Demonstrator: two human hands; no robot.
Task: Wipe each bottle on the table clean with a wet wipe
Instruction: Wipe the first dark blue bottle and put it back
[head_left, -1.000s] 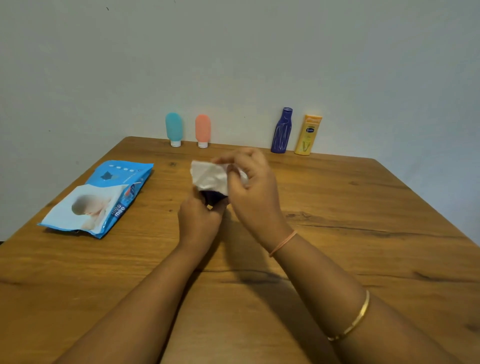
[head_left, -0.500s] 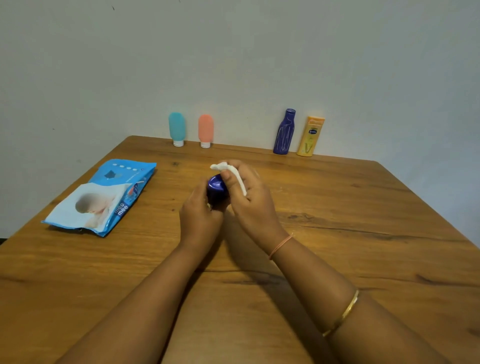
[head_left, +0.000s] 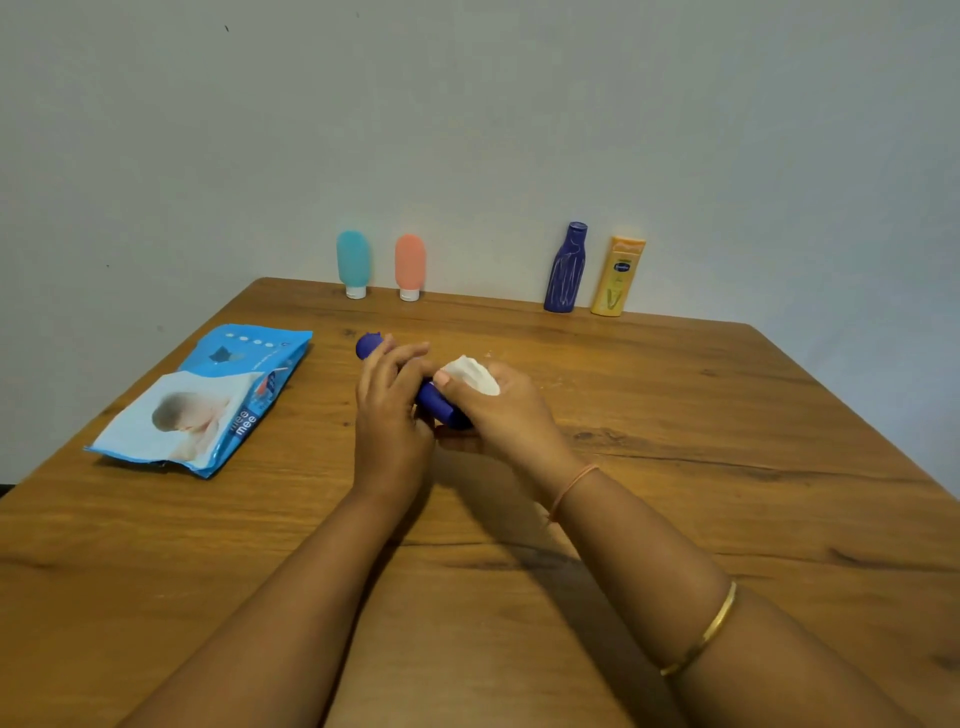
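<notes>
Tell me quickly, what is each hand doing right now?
Left hand: closed, gripping the small blue bottle.
Right hand: closed, holding the wet wipe against that bottle.

Blue bottle (head_left: 435, 399), white wipe (head_left: 472, 375), wood-grain table (head_left: 675, 467)

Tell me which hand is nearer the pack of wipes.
Left. The left hand grips the blue bottle just right of the pack; the right hand, holding the wipe, is farther right.
</notes>
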